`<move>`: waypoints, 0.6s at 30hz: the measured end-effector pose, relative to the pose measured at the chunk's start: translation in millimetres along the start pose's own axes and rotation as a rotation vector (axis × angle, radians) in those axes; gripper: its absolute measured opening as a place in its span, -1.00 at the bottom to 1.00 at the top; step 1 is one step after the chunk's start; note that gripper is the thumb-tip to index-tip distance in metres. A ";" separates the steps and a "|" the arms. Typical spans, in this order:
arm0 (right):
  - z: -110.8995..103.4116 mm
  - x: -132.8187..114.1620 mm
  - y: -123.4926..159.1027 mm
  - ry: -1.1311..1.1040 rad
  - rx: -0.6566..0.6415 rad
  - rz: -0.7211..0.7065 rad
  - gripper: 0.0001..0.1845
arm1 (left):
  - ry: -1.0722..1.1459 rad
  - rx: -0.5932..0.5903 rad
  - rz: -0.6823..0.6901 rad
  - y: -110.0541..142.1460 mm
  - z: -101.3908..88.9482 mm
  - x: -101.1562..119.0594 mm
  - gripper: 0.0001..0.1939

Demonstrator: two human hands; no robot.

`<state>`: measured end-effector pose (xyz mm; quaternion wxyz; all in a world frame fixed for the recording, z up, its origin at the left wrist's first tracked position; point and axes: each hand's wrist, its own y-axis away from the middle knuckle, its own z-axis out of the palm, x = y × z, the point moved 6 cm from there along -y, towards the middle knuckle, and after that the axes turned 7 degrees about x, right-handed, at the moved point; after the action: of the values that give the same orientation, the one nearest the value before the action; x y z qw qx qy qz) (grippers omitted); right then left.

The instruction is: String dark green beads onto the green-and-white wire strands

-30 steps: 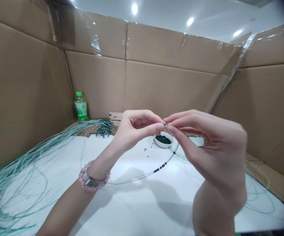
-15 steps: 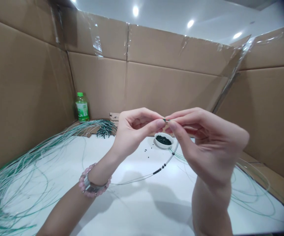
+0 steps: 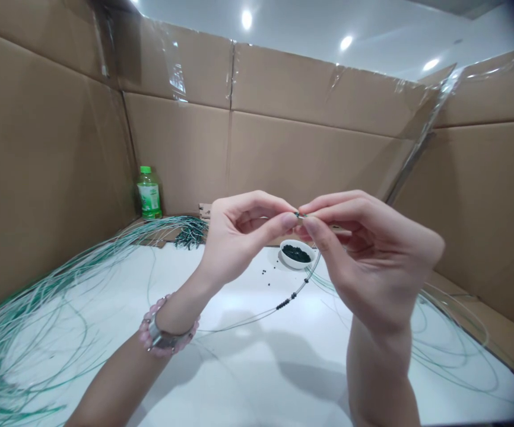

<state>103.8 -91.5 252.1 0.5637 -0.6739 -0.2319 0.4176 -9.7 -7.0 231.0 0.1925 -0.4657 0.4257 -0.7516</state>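
My left hand [image 3: 243, 237] and my right hand [image 3: 368, 255] meet fingertip to fingertip above the table. Between the left thumb and forefinger sits a tiny dark green bead [image 3: 297, 214], partly covered by the fingers. The right thumb and fingers pinch a thin pale cord [image 3: 302, 217] right beside it; whether its end is inside the bead is too small to tell. Below the right hand a cord hangs in a curve and runs left behind my left wrist, with several dark beads [image 3: 284, 303] strung along it. Behind the hands stands a white bowl [image 3: 304, 265] full of dark beads.
Loose beads [image 3: 264, 271] dot the white tabletop [image 3: 248, 379] beside the bowl. Long green and white cords [image 3: 61, 284] spread along the left, others curve at right. A green bottle [image 3: 149, 196] stands at the back left. Cardboard walls [image 3: 310, 154] enclose the table.
Both hands have shifted very slightly left, still pinching at the same spot. The strung beads have slid or swung a little down and left, below the right hand.
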 end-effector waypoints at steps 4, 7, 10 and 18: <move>0.1 0.8 -0.9 -0.029 -0.002 0.011 -0.80 | 0.039 -0.009 -0.030 -1.1 0.7 -4.4 -0.96; 0.8 1.9 -1.0 -0.022 -0.025 0.035 -0.79 | 0.068 -0.008 -0.038 -1.6 1.1 -4.1 -0.96; -0.1 1.4 -1.0 -0.020 -0.009 0.032 -0.80 | 0.093 -0.013 -0.035 -1.2 1.7 -2.9 -0.97; -0.8 -0.9 -1.2 0.019 -0.036 0.012 -0.80 | -0.018 0.002 0.020 -0.2 1.8 2.0 -0.93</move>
<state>104.1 -92.4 253.5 0.5512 -0.6891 -0.2298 0.4106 -9.2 -9.1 232.6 0.2042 -0.4680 0.4275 -0.7460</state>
